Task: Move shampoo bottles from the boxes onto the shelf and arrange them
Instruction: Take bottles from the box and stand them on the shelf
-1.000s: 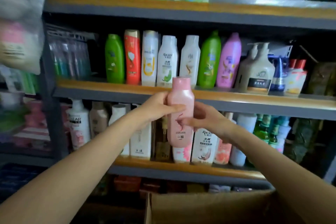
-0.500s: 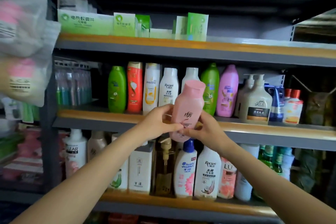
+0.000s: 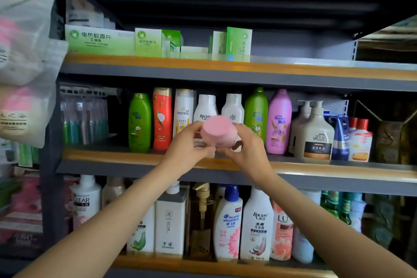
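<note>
A pink shampoo bottle [image 3: 218, 133] is tipped toward me so its round cap faces the camera. My left hand [image 3: 188, 145] grips its left side and my right hand [image 3: 247, 145] grips its right side. I hold it at the front of the middle shelf [image 3: 117, 156], in front of two white bottles [image 3: 205, 110]. Most of the pink bottle's body is hidden behind its cap and my fingers.
The middle shelf carries a row of bottles: green [image 3: 139, 122], red [image 3: 162, 118], Pantene [image 3: 184, 111], green [image 3: 256, 115], pink [image 3: 278, 121] and pump bottles [image 3: 316, 135]. Green cartons [image 3: 99, 40] stand on the top shelf. The lower shelf [image 3: 216, 266] is packed with bottles. Plastic bags [image 3: 24, 56] hang at left.
Both hands raised the pink bottle from lower-shelf height to the middle shelf and tipped it from upright until its cap points at me. The view tilted up; the cardboard box left view.
</note>
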